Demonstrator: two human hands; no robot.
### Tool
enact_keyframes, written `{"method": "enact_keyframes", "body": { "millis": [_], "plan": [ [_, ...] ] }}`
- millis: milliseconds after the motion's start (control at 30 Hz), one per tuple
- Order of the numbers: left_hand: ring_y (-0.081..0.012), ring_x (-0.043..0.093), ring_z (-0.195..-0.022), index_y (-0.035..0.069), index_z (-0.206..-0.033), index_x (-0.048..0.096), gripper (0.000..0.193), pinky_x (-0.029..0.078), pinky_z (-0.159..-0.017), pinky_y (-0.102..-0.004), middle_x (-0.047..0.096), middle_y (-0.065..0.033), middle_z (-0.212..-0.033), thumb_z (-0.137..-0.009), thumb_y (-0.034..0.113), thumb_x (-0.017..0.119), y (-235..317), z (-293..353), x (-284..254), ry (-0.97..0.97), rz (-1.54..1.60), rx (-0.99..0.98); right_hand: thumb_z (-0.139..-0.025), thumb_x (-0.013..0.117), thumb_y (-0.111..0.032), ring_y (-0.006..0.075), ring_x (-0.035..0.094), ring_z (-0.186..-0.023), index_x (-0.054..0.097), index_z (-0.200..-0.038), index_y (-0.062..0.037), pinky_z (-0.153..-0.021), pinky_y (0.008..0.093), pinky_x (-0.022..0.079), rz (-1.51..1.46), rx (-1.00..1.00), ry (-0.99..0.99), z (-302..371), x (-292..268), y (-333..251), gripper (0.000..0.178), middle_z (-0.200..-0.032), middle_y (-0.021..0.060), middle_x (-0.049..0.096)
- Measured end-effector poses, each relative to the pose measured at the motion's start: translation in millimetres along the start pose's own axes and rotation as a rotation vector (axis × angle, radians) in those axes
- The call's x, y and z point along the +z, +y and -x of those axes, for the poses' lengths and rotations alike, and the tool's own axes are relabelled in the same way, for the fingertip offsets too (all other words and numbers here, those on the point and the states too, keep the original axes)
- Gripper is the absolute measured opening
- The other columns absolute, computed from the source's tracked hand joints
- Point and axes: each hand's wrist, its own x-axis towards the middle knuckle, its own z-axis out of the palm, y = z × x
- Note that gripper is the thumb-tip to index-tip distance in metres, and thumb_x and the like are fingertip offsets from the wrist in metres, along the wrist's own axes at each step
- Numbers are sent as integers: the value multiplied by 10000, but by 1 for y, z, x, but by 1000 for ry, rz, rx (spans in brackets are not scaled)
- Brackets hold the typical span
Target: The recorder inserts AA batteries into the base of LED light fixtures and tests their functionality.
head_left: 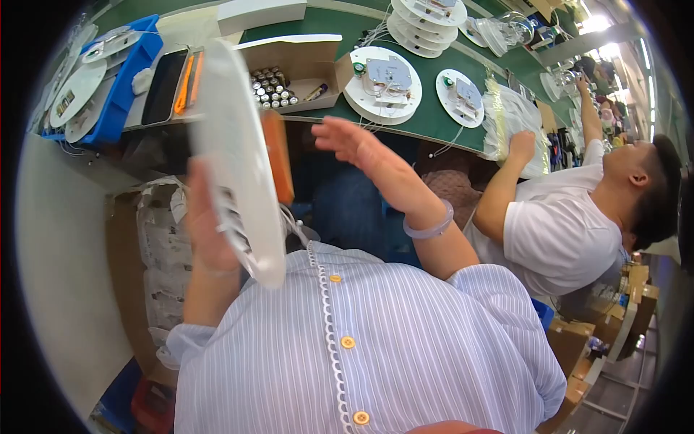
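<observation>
My left hand [206,224] grips a round white lamp housing [238,155] held on edge in front of my chest, with an orange part [278,163] at its back. My right hand [347,141] is empty with fingers spread, hovering below the green bench edge near an open cardboard box [303,54] holding several small cylindrical parts [271,87]. A white disc with a metal plate [382,85] lies on the green bench [434,116] just beyond my right hand.
A blue tray [119,101] with white discs sits at the left, beside a dark phone [163,85]. More white discs [463,98] and a stack [426,22] lie farther along. A person in a white shirt [564,231] works to my right, handling clear bags [517,116].
</observation>
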Motion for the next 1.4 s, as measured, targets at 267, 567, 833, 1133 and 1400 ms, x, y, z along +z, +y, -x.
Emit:
{"method": "enact_keyframes", "body": {
  "millis": [267, 567, 833, 1133, 1400],
  "plan": [
    [-324, 582, -783, -6, -1106, 428, 565, 497, -630, -372, 506, -271, -995, -821, 464, 297, -63, -39, -21, -204, 154, -708, -840, 454, -178, 162, 552, -851, 446, -1037, -33, -742, 296, 456, -622, 26, 147, -4, 3, 24, 245, -889, 88, 556],
    [-185, 539, -903, 46, -1075, 441, 308, 446, -708, -252, 537, -138, -1030, -850, 250, 388, -45, -33, -30, 226, -693, -249, -773, 571, -165, 158, 564, -758, 503, -997, 37, -655, 265, 466, -180, -46, 944, -25, -135, 0, 310, -887, 98, 575],
    [-160, 553, -845, 60, -1066, 455, 290, 456, -689, -262, 558, -105, -998, -850, 243, 393, -29, 4, -72, 414, -587, -316, -706, 652, -132, 141, 568, -673, 550, -937, 54, -595, 259, 479, 16, 219, 856, -74, -207, 24, 313, -813, 86, 593],
    [-129, 547, -805, 64, -1048, 471, 271, 452, -656, -245, 562, -75, -986, -849, 233, 402, -24, 12, -78, 520, -521, -277, -703, 656, -167, 140, 561, -692, 560, -937, 54, -609, 256, 467, 203, 279, 844, -92, -200, 41, 336, -837, 90, 593],
    [-122, 540, -787, 69, -1021, 486, 246, 444, -643, -239, 562, -63, -957, -843, 223, 417, -25, 13, -80, 548, -486, -259, -704, 597, -209, 190, 561, -673, 586, -835, 46, -617, 270, 433, 764, 38, 1012, -79, -199, 35, 287, -766, 125, 599]
  ]
}}
